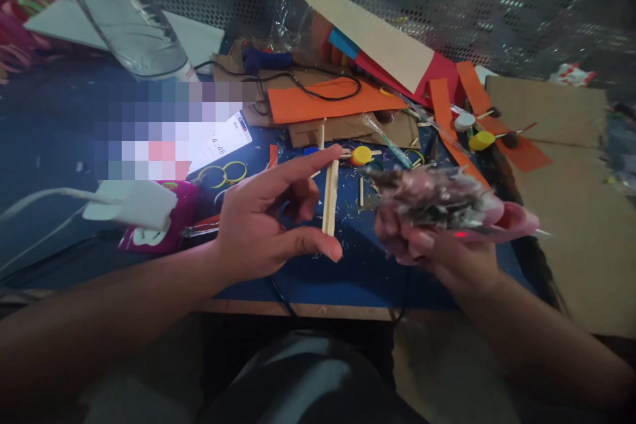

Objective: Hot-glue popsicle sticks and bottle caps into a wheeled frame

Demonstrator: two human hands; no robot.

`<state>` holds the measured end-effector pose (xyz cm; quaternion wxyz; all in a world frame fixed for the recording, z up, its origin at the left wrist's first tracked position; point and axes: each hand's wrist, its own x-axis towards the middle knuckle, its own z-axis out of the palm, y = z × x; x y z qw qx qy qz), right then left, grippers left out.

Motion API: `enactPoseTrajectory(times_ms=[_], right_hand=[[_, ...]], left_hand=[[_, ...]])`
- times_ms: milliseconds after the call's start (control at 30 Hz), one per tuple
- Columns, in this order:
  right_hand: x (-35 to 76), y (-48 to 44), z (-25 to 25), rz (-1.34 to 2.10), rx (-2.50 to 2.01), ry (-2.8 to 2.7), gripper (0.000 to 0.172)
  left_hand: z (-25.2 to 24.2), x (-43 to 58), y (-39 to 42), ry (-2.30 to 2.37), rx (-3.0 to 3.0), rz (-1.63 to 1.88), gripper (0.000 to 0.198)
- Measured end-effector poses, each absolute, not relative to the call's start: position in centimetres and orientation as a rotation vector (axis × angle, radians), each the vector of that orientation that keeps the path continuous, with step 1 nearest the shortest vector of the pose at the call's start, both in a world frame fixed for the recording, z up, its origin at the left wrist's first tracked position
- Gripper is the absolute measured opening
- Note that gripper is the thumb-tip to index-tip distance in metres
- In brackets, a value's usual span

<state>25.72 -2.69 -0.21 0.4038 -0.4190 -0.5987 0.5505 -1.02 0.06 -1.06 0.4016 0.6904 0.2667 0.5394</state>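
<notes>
My left hand (278, 205) pinches a short, pale wooden stick piece (330, 199) between forefinger and thumb, one fingertip at each end. The piece looks like thin sticks laid together and stands nearly upright in view. My right hand (437, 248) is wrapped around a pink hot glue gun (511, 220), blurred by motion. Its front part is covered in grimy, wrinkled wrapping, and a small red light glows near the handle. The nozzle points left toward the wooden piece, with a gap between them. A yellow cap (361, 156) lies on the table behind the two hands.
A water bottle (134, 26) and a lit phone (223, 142) are at the left, near a magenta power socket (159, 225) with a white charger. Orange paper (332, 101), cardboard (576, 212), rubber bands (223, 173) and wood scraps lie about the blue table (322, 281).
</notes>
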Motion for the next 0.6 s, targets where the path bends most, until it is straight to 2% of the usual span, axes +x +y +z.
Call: enactPoseTrajectory(times_ms=[133,300,500,533,600], right_hand=[[25.2,-1.2,-0.2,1.298,-0.991,-1.395,0.043],[26.2,1.4,-0.4,1.066,-1.256,-1.438,0.051],[27.1,2.9,-2.1,0.807,-1.476,-1.633,0.039],[27.3,3.1,-2.5,0.79,-1.501,-1.697,0.04],[27.4,3.5,-3.0,0.816,-1.47,-1.775,0.055]], left_hand=[[-1.4,-1.0,0.9,0.879,1.852,1.426,0.072],[-1.9,-1.1,1.5,0.953,1.901,1.445,0.07],[-2.0,-1.0,1.4,0.894,1.866,1.504,0.07],[-2.0,-1.0,1.4,0.878,1.86,1.523,0.07],[-1.8,-1.0,1.4,0.855,1.849,1.534,0.071]])
